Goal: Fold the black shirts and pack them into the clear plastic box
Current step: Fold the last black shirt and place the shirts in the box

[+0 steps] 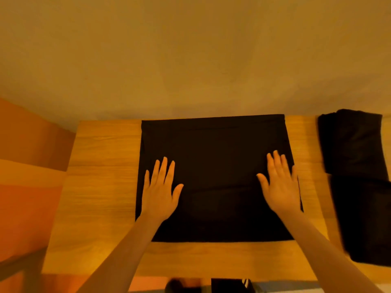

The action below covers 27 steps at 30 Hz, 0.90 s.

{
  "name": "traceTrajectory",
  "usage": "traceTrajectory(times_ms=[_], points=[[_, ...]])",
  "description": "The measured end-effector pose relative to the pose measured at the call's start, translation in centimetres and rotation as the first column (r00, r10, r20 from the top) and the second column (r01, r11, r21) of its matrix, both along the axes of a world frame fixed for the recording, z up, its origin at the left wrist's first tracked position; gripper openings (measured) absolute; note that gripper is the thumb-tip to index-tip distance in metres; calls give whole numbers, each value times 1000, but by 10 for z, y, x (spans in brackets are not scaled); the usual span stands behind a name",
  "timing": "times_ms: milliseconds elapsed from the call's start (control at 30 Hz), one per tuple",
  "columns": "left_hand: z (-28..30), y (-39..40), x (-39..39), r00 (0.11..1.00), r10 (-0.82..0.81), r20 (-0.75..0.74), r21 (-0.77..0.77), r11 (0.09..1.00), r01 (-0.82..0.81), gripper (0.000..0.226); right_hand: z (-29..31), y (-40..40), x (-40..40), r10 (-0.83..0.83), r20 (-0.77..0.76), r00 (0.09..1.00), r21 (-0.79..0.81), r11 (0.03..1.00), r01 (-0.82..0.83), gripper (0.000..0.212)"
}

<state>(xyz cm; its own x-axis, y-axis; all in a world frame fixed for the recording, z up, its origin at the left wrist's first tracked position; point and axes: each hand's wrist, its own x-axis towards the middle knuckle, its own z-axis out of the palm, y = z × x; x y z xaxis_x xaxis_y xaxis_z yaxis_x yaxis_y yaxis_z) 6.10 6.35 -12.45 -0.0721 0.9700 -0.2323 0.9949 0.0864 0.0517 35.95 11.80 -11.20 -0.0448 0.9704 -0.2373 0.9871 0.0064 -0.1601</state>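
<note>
Orange and red floor or furnishing fills the left edge of the frame, beside a pale wooden table (101, 187) that spans the lower middle. On it, at centre, a black shirt (215, 166) lies spread in a flat, near-square panel, its far hem reaching the table's back edge by the wall.

The left hand (159, 191) lies flat on the panel's left margin, fingers straight and slightly fanned, gripping nothing. Toward the right, the right hand (279, 185) rests the same way near the right margin, a little blurred, so whether it presses firmly or only skims the cloth cannot be told. The two hands are well apart, one at each side of the shirt.

At the right edge of the frame, more black cloth (355, 178) lies heaped and hangs over the table's side; these look like further shirts awaiting their turn. The clear plastic box is not in view.

Judging from the flat palms, the step in hand is smoothing the shirt partway through its fold, with packing not yet begun. The next move probably calls for pinching an edge or a pair of corners and carrying it across to halve the panel, keeping the layers aligned so no crease is trapped, until the bundle is small enough for the box.

At the bottom edge, small dark items are too cropped to identify.
</note>
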Motion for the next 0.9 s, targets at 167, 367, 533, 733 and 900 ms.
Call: traceTrajectory(times_ms=[167, 367, 533, 733, 900], points=[[12, -28, 7, 997, -81, 17, 73, 994, 80, 65, 19, -17, 5, 5, -36, 999, -25, 1000, -6, 65], [4, -95, 25, 987, -159, 26, 11, 987, 159, 63, -3, -100, -25, 398, 11, 917, -17, 917, -398, 59], [0, -113, -1, 996, -89, -5, -10, 996, 89, 63, -11, -112, 29, 191, 52, 980, -4, 982, -191, 62], [11, -126, -14, 994, -105, -43, -49, 993, 103, 68, 6, -124, 53, 91, 51, 995, -47, 995, -89, 69], [19, -123, 6, 986, -167, -17, -37, 985, 166, 68, 18, -119, 14, 287, 75, 955, -17, 958, -287, 69]])
